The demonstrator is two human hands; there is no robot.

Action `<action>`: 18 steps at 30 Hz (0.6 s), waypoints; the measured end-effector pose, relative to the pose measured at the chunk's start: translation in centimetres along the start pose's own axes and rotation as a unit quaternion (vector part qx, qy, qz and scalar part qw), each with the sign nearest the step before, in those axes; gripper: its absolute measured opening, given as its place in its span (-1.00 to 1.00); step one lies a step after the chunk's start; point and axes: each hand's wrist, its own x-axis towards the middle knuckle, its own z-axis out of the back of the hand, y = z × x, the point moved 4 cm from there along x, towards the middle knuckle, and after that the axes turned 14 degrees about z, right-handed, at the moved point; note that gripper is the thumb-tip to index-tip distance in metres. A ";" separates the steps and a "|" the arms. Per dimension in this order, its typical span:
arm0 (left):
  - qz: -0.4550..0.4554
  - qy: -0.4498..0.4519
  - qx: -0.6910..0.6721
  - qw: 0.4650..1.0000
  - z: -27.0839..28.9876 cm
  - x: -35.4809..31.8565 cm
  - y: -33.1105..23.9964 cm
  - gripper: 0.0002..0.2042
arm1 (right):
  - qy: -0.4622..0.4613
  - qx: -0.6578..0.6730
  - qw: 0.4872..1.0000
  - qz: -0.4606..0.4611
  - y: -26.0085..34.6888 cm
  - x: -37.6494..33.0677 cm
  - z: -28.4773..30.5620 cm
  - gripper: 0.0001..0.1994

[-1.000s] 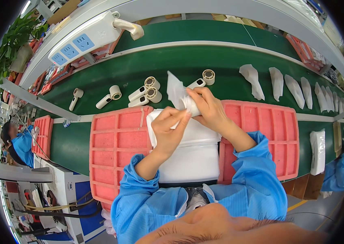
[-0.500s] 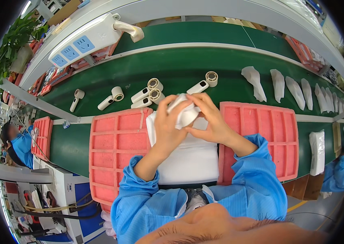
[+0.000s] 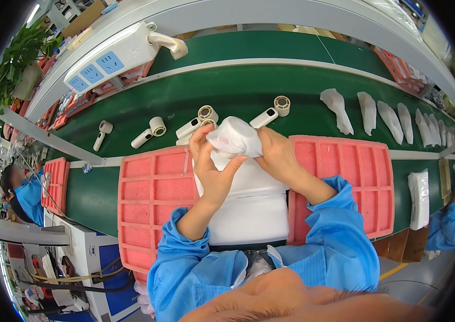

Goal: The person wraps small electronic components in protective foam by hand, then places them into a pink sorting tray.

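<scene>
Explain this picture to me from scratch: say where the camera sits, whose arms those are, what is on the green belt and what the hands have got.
The camera is worn on a person's head and looks down, so the round, bent edges come from its wide lens. The two blue sleeves coming up from the bottom are that person's own arms.

The left hand and right hand together hold a white bagged item, the white wrapping bunched around whatever is inside; what is inside cannot be seen.

Below the hands lies a white pad, with a red foam tray on the left and another red foam tray on the right.

Beyond them runs a green conveyor belt. On it lie bare white handheld devices with round heads, and further right a row of white wrapped pieces. A white power strip hangs above. Other workers in blue sit at both edges.
</scene>
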 end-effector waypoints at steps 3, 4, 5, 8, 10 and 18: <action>-0.093 0.006 0.087 0.992 0.3 -0.5 -0.6 -0.69 | 0.004 -0.007 0.999 0.047 0.6 -0.3 -0.3 -0.58; -0.140 0.007 0.131 0.981 0.3 -0.7 -0.8 -0.72 | 0.003 -0.009 0.999 0.043 0.4 -0.4 -0.1 -0.58; -0.140 0.010 0.128 0.982 0.4 -0.5 -0.7 -0.72 | -0.001 0.032 0.999 0.011 0.0 -0.5 0.1 -0.60; -0.045 -0.015 0.113 0.992 1.3 0.4 0.8 -0.81 | -0.010 0.114 0.992 -0.051 -1.2 -0.4 0.6 -0.64; 0.046 -0.017 0.026 0.998 1.9 1.5 2.4 -0.82 | 0.131 0.293 0.937 -0.136 -2.1 -0.7 0.3 -0.63; 0.129 0.103 0.044 0.985 -1.1 0.8 4.8 -0.91 | -0.061 -0.101 0.935 -0.333 -20.5 -4.4 3.1 -0.61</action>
